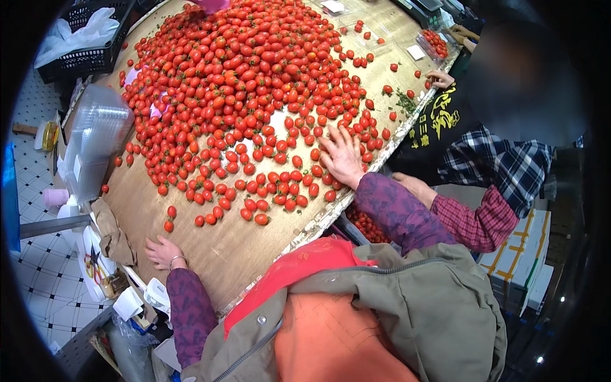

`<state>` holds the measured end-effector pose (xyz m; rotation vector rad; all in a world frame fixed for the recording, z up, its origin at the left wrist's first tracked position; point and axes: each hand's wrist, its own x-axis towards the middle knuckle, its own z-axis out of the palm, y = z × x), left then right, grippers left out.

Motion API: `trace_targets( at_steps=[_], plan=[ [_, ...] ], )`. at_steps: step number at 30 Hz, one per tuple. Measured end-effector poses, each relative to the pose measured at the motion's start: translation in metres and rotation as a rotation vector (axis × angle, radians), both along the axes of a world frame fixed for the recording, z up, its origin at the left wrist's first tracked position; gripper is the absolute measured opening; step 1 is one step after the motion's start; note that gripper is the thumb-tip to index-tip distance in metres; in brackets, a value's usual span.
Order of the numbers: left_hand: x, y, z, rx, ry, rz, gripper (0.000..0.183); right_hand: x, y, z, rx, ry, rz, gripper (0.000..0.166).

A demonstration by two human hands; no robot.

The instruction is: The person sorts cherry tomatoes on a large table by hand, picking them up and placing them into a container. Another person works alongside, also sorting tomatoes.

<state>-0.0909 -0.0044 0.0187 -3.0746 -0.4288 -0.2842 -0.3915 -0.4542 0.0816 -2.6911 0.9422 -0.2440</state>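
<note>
A large heap of red cherry tomatoes [248,67] covers much of the wooden tabletop [229,253], thinning to scattered ones towards me. My right hand [343,157] rests among the loose tomatoes near the table's edge, fingers spread; whether a tomato lies under the palm is hidden. Flat on bare wood at the table's left side lies my left hand [163,253], a bracelet on its wrist, with nothing in it. Two tomatoes [170,218] sit just beyond its fingertips. Purple patterned sleeves cover both my forearms.
Stacked clear plastic boxes [98,138] stand at the left edge, near a black crate [86,52] holding white bags. On the right, a co-worker's hand [440,79] touches the table edge near a filled tomato box [433,45]. A container of tomatoes [365,224] sits below the edge.
</note>
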Motion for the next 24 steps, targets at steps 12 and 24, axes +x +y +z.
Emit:
trace_targets(
  at_steps=[12, 24],
  plan=[
    [0.0, 0.004, -0.006, 0.011, 0.014, 0.025, 0.048, -0.006, -0.131, 0.013, -0.011, -0.372, -0.264, 0.023],
    [0.001, 0.007, -0.006, 0.005, -0.025, 0.001, 0.048, -0.007, -0.191, -0.015, -0.116, -0.323, -0.588, 0.021]
  ],
)
